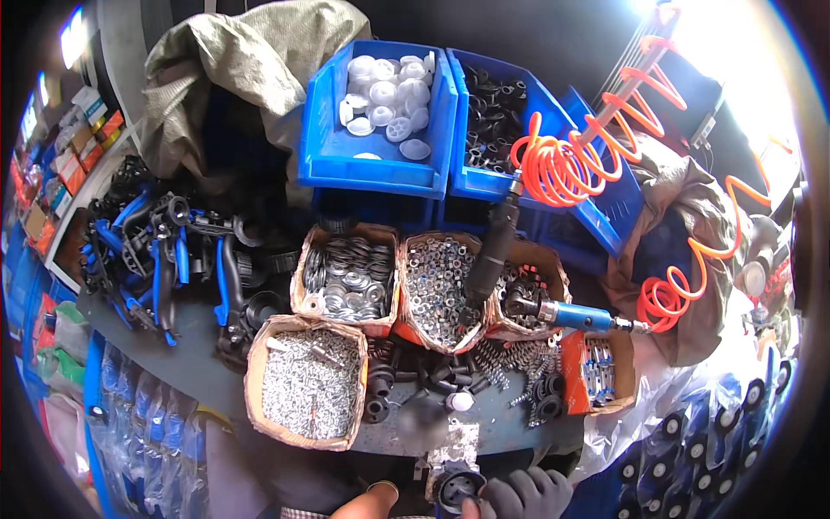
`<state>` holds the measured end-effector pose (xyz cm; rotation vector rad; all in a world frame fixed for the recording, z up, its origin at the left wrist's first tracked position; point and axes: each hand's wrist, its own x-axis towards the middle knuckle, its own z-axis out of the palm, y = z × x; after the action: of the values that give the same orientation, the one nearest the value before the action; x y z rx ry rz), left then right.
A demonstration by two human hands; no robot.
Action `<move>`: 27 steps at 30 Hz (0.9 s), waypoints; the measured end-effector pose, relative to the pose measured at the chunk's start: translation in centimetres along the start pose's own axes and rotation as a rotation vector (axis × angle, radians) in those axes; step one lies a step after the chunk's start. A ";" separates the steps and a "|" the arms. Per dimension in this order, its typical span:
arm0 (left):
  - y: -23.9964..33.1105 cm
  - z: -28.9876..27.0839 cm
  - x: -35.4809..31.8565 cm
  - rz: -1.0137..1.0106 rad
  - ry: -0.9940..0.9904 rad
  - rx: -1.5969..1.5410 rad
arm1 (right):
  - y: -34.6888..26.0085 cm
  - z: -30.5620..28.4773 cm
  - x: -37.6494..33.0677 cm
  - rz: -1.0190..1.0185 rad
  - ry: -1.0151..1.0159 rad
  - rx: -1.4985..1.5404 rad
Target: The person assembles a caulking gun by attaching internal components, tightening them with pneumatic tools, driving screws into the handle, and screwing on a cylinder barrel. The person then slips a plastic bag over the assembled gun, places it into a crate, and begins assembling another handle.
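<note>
At the lower edge, my right hand (529,496) wears a grey glove, with its fingers curled beside a black round plastic part (458,490). A bare fingertip rests against that part, which is held below a worn metal fixture (454,443) at the bench edge. My left forearm (367,503) enters to the left, with a yellowish band at the wrist. Beyond the band a grey smear (423,422) over the bench may be my gloved left hand; its fingers cannot be made out. A small white cap (460,401) lies just past the fixture.
Cartons of rivets (307,385), washers (350,277) and nuts (439,281) line the bench. Springs (510,363) lie near a blue-and-black air ratchet (575,316). A dark air tool (493,251) hangs from an orange coiled hose (562,164). Blue bins (376,169) stand behind; black-and-blue handles (164,259) pile left.
</note>
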<state>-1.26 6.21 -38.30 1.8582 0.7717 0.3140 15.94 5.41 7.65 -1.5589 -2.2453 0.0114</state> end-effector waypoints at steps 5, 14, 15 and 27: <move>10.0 -2.2 -2.9 0.020 -0.193 0.075 | 2.6 0.1 -3.4 0.161 0.229 0.824; 23.4 3.6 -4.9 -0.209 0.454 -0.722 | 4.2 5.7 -12.4 0.598 -0.014 1.218; 27.8 1.9 -5.8 -0.379 0.481 -1.335 | 5.1 7.0 -13.5 0.596 -0.003 1.166; 33.9 -15.9 -30.8 -0.271 1.013 0.889 | 2.8 8.4 -15.3 -0.525 0.107 0.537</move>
<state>-20.89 -9.99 2.97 2.3131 2.0920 0.8640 20.22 -5.44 -5.61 -0.6643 -2.2466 0.3414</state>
